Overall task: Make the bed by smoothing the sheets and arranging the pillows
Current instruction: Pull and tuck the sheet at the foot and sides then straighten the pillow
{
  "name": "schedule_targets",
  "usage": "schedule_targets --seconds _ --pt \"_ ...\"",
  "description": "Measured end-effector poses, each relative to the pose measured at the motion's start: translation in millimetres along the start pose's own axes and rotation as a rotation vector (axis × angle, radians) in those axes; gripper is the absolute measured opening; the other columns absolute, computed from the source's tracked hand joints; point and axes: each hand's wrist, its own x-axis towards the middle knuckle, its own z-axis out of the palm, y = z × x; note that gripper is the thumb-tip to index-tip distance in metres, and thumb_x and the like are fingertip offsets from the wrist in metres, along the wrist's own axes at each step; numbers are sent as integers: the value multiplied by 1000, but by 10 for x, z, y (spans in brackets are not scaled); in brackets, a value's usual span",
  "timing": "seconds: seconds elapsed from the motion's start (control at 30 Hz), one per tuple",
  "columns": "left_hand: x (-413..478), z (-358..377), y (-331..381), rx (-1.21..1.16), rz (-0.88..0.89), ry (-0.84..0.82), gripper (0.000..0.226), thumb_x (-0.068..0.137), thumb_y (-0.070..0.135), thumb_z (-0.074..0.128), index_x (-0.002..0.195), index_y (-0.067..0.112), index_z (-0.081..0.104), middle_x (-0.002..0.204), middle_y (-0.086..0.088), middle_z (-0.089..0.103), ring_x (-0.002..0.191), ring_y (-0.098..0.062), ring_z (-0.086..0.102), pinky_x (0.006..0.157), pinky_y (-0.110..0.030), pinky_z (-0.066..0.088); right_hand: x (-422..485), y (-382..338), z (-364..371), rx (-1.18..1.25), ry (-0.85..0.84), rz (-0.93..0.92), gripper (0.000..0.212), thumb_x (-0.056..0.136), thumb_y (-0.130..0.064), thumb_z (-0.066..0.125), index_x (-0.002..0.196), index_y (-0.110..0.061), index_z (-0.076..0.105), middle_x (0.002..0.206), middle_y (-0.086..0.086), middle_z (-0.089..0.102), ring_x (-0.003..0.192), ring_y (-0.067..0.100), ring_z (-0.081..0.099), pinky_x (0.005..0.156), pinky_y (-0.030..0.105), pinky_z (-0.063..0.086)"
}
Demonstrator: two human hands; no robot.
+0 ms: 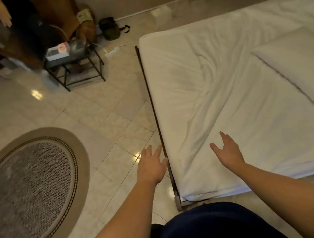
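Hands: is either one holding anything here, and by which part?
Nothing is held. The left hand and right hand are both open, fingers spread, above the bed corner.

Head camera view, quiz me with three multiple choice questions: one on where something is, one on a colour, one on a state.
1. Where does the pillow lie?
A. on the bed's right part
B. on the rug
C. on the side table

2. What colour is the sheet?
A. blue
B. white
C. red

3. How are the hands?
A. both open, holding nothing
B. both gripping the pillow
C. both fists

Answers: 1 A, it rests on the mattress at right. 2 B, the fabric is plain white. 3 A, left hand and right hand show spread fingers.
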Motion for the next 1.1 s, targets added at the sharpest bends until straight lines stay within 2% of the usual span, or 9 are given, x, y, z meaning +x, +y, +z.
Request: schedule_targets --seconds 0.13,0.33,0.5,0.63,0.8,1.1 --pt "484 -289 -196 22 86 2 64 107 53 37 165 34 19 171 -8 16 158 -30 10 126 -42 16 56 -266 146 23 55 51 83 96 -64 51 162 -26 18 168 4 21 153 25 22 122 47 26" --pt "1290 -571 -529 -56 190 -80 62 106 53 40 163 37 22 172 -7 15 158 -27 9 124 -46 24 153 -723 469 74 194 182 83 95 -64 51 162 -28 18 168 2 20 153 24 21 123 47 24" --pt "1878 -1033 -1161 52 349 -142 61 106 52 40 163 37 24 171 -6 17 158 -27 10 123 -46 25 97 -1232 1020 158 318 322 82 96 -60 53 162 -24 21 167 4 24 153 26 23 122 46 26" --pt "2205 -1508 -1704 112 367 -143 61 106 53 38 163 37 24 171 -5 17 158 -29 10 123 -47 26 169 -1837 1373 182 355 318 81 96 -59 54 161 -24 22 167 6 25 152 27 26 122 46 28" --pt "2588 -1922 -1958 124 408 -137 61 106 54 37 163 39 21 172 -3 16 159 -28 7 123 -48 28 389 -2397 1556 187 395 300 80 96 -58 53 161 -25 22 167 4 25 152 27 25 121 46 28" --pt "3380 -2293 -1804 143 481 -136 62 106 54 37 164 39 19 172 -4 16 159 -28 8 124 -49 26 1140 -2793 1538 191 431 304 80 96 -60 51 161 -25 21 167 5 24 151 26 26 121 47 29"
